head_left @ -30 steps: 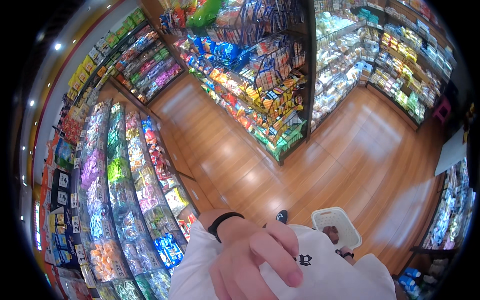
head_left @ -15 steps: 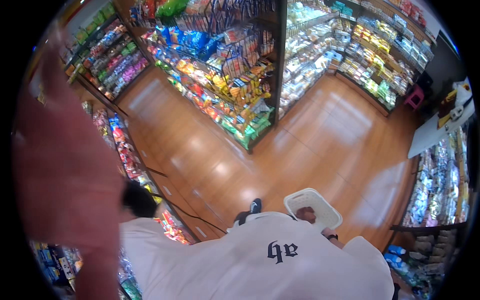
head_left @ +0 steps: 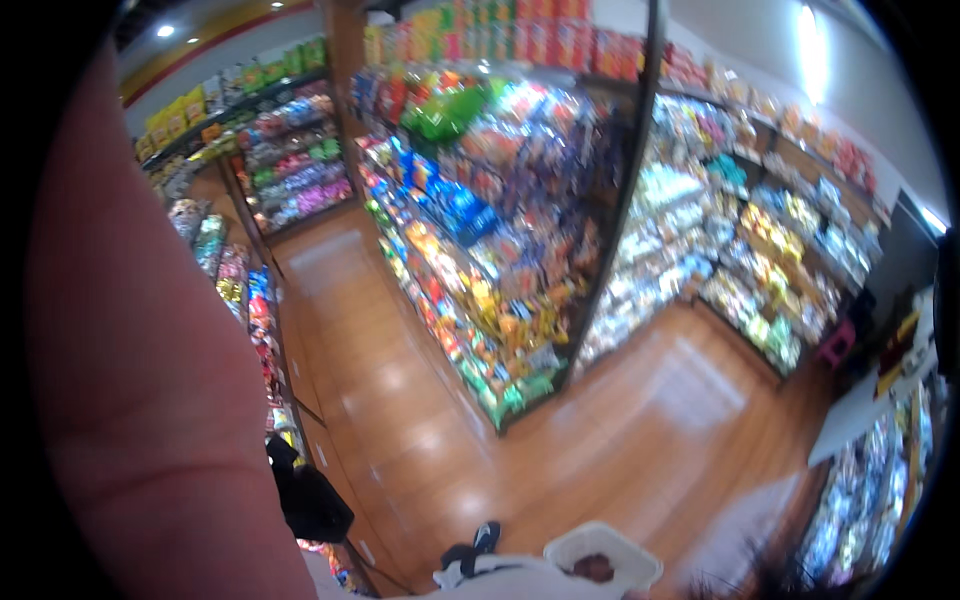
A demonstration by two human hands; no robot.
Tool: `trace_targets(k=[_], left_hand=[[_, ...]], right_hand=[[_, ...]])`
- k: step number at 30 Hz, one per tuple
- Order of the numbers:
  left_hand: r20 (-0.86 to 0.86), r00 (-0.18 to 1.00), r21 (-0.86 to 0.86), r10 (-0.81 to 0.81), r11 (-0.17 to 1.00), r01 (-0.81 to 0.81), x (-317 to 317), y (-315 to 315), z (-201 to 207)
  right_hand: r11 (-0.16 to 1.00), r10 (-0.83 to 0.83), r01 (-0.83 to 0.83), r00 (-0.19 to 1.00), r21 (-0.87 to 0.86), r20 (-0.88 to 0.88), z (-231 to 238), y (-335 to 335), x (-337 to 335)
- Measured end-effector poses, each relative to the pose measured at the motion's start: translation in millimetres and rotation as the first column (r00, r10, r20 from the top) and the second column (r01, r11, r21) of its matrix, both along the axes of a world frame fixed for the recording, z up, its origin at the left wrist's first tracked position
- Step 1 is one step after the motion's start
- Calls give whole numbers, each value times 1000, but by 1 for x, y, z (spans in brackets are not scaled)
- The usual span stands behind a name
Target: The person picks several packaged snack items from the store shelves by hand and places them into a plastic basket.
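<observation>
My left hand [head_left: 160, 360] is raised very close to the camera and fills the left side of the view as a large blurred shape. Its fingers cannot be made out, nor whether they hold anything. A black object [head_left: 312, 498] shows just beside the lower part of this hand. At the bottom edge, right of my shoe [head_left: 487, 538], hangs a white plastic basket [head_left: 640, 572]. A small reddish-brown item [head_left: 593, 567] lies inside it, too blurred to name. My right hand is out of view below the frame.
A corner shelf unit [head_left: 500, 340] of bagged snacks juts toward me, with wooden floor [head_left: 390, 400] on both sides. Shelves of packets line the left side [head_left: 262, 330] and the far right [head_left: 770, 260]. A white counter [head_left: 850, 420] and a pink stool [head_left: 836, 345] stand at right.
The view has tilted up, so shelves and basket sit lower in it. My left hand looks larger and nearer the camera. My right hand, earlier at the basket's rim, has left the frame.
</observation>
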State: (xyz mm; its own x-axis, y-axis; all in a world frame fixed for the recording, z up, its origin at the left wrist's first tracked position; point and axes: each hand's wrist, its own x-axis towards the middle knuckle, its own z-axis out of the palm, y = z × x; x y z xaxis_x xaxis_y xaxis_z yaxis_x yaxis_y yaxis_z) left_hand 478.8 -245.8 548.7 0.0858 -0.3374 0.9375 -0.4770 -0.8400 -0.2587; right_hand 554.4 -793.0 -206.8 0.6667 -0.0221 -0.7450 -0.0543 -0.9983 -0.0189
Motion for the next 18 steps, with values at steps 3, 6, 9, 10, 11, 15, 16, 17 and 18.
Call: trace_targets(k=[3, 6, 9, 10, 11, 15, 16, 17, 18], left_hand=[[27, 999, -34, 29, 999, -28, 10, 22, 4], [52, 992, -60, 114, 992, -111, -15, 17, 23], [46, 999, -67, 25, 998, -22, 26, 16, 39], [46, 998, -82, 51, 995, -47, 17, 18, 37], [49, 996, -95, 75, 993, -70, 10, 20, 37], [49, 995, -118, 91, 989, -85, 20, 15, 21], [46, 995, -118, 90, 989, -84, 29, 11, 14], [42, 995, -126, 92, 988, -86, 34, 7, 5], [43, 995, -132, 93, 988, -87, 38, 4, -1]], right_hand=[[997, 61, -63, 996, 42, 61, 31, 63, 26], [977, 175, -187, 978, 105, 112, 63, 119, 58], [976, 128, -147, 984, 159, 124, 78, 145, 66], [971, 160, -179, 979, 158, 125, 82, 148, 69], [963, 190, -211, 973, 167, 132, 84, 157, 75], [947, 225, -251, 964, 199, 140, 74, 166, 86], [946, 228, -253, 964, 204, 140, 65, 163, 83], [944, 230, -256, 963, 208, 140, 59, 162, 82], [941, 231, -257, 963, 221, 136, 53, 160, 79]])
